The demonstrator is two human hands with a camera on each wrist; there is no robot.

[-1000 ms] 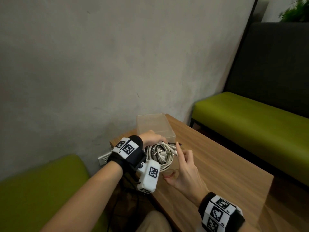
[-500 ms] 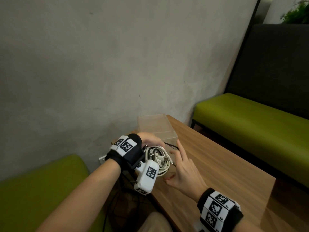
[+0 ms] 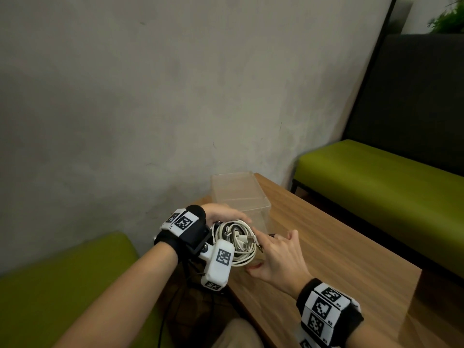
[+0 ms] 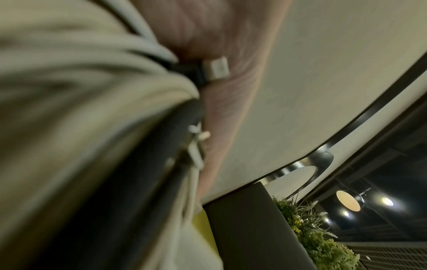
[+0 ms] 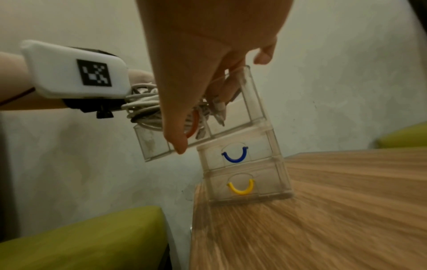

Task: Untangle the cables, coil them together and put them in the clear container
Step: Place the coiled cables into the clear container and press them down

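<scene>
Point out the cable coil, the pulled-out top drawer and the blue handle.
cable coil [image 3: 236, 241], head view, on the white loops between the hands.
top drawer [image 5: 153, 146], right wrist view, on its clear front wall.
blue handle [image 5: 234, 156], right wrist view, on the bottom of its curve.

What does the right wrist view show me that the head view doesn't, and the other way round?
Only the right wrist view shows that the container is a stack of drawers: the top one pulled out, with blue and yellow handles on the shut ones below. Only the head view shows the left hand on top of the coil and both benches. Both show the cables, the right hand and the table.
</scene>
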